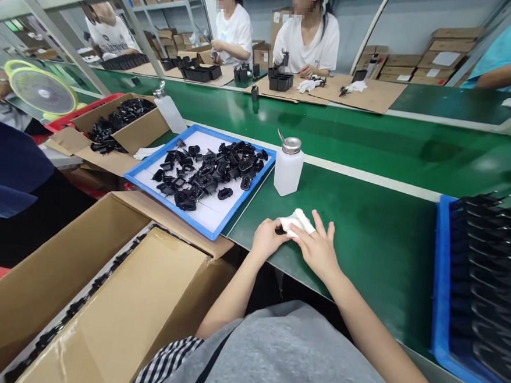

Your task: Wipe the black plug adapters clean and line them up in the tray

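Left hand: the left hand [271,240] sits at the near edge of the bench, its fingers curled together and clamped on one end of the white cloth [297,222].

Right hand: the right hand [317,248] touches the cloth's other end, its fingers spread apart and pointing far.

Cloth: bunched between both hands, above the green workbench [364,263], near its near edge.

Bench, far of the hands: a white plastic dispenser bottle [288,170] with a metal top stands just beside the blue tray [162,151], which holds a loose heap of black plastic parts [208,171].

Bench, right: a second blue tray [440,274] holds black parts [486,272] in tightly packed rows.

Left side: an open cardboard box [124,125] of black parts sits far left, and a larger open carton [98,315] lies near left, below the bench.

Far side: across the green belt, two co-workers [307,40] sit at cardboard sheets with black parts and trays. A yellow-rimmed fan [39,90] stands far left.
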### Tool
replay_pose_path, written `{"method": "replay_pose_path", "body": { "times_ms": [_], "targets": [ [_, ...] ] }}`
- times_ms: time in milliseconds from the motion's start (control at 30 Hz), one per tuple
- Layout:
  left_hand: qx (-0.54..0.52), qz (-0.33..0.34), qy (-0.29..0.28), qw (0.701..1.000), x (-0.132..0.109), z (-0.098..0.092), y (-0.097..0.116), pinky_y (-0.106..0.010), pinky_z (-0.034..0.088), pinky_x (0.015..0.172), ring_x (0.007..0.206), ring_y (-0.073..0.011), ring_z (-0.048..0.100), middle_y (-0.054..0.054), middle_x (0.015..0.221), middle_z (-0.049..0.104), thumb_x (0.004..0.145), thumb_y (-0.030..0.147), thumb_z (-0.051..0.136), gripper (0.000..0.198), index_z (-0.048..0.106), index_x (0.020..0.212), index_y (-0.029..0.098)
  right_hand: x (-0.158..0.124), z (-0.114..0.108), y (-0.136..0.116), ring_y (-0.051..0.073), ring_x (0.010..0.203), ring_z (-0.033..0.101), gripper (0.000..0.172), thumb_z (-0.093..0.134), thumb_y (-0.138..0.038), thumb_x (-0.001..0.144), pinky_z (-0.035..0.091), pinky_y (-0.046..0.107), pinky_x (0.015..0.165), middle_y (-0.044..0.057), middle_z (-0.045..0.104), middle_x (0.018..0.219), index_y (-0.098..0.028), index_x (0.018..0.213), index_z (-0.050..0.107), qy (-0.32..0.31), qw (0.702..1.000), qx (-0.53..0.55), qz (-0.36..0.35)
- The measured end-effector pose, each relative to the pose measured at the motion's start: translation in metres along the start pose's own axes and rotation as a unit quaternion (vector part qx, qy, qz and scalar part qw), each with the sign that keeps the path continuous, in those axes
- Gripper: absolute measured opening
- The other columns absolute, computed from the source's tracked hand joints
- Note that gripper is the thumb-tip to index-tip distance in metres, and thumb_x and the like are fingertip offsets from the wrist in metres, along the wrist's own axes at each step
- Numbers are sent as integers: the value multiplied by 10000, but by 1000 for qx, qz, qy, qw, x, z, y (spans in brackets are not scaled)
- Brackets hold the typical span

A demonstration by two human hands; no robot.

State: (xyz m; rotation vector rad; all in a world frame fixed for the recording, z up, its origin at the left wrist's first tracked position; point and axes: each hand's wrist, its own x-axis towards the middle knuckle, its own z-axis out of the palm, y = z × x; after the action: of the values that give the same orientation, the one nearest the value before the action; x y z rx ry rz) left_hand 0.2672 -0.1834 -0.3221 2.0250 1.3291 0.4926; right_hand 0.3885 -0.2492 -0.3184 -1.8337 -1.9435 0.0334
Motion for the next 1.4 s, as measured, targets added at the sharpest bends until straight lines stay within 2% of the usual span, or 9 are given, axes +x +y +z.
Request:
{"method": "replay_pose_path", "body": {
  "times_ms": [200, 433, 600, 800, 900, 1000, 1100, 1200, 1400],
  "targets": [
    [-32, -17, 4, 999, 1, 1, 0, -239, 401, 659, 680, -125, 494, 5, 719, 533, 559, 327, 627, 387, 572, 934, 250, 9, -10, 22, 239, 1104, 347, 395, 220, -278, 813, 324, 458, 831, 122, 486, 1121, -154, 933, 575, 99, 976, 69, 179],
    [25, -12, 19, 999, 0, 3, -2, -232, 390, 572, 620, -137, 497, -10, 618, 496, 642, 207, 509, 122, 612, 702, 185, 10, 28, -26, 282, 1060, 387, 372, 236, -252, 808, 300, 568, 767, 136, 500, 1096, -184, 991, 553, 83, 996, 9, 32],
    [13, -8, 11, 1000, -1, 3, -2, -233, 397, 562, 606, -135, 500, -2, 649, 505, 598, 301, 570, 197, 608, 766, 206, -1, 18, -9, 283, 1093, 346, 348, 262, -256, 795, 226, 609, 781, 82, 570, 1002, -257, 989, 551, 35, 999, 10, -24],
    [-35, 38, -47, 998, -2, -14, -1, -284, 417, 705, 768, -172, 520, -17, 857, 580, 526, 317, 650, 529, 498, 1026, 234, 4, -12, 32, 281, 967, 469, 389, 270, -380, 737, 276, 527, 820, 94, 587, 961, -203, 869, 591, 25, 981, 131, 144],
    [-14, -2, 45, 999, 2, -52, -12, -280, 410, 750, 848, -178, 515, -73, 1066, 505, 520, 242, 657, 621, 423, 1092, 177, 9, -28, 47, 286, 914, 494, 462, 282, -436, 707, 364, 443, 775, 138, 571, 961, -133, 925, 555, 69, 919, 204, 330],
    [83, -136, 218, 963, 13, -91, -33, -275, 385, 783, 940, -181, 486, -89, 1053, 505, 662, 152, 503, 352, 480, 1013, 162, 11, -40, 54, 330, 1041, 373, 597, 334, -433, 683, 311, 460, 831, 194, 430, 1135, -49, 1137, 387, 107, 899, 164, 392],
    [114, -200, 228, 946, 27, -107, -51, -304, 396, 730, 876, -214, 525, -109, 912, 573, 657, 82, 453, 297, 530, 936, 147, 10, -45, 49, 338, 1105, 275, 665, 353, -409, 690, 252, 474, 873, 231, 331, 1198, -5, 1209, 253, 157, 912, 95, 367],
    [119, -210, 217, 946, 33, -103, -57, -309, 400, 695, 817, -220, 550, -98, 825, 604, 645, 65, 439, 282, 549, 890, 152, 9, -43, 37, 298, 1049, 357, 534, 330, -391, 708, 299, 440, 849, 198, 428, 1114, -53, 1115, 406, 186, 926, 124, 305],
    [108, -159, 239, 952, 16, -87, -29, -251, 404, 706, 757, -153, 556, -35, 808, 601, 666, 140, 445, 173, 563, 788, 174, 21, -33, 12, 179, 721, 536, 348, 392, -411, 699, 432, 331, 639, 67, 579, 773, -162, 878, 557, 51, 885, 396, 238]
  ]
}}
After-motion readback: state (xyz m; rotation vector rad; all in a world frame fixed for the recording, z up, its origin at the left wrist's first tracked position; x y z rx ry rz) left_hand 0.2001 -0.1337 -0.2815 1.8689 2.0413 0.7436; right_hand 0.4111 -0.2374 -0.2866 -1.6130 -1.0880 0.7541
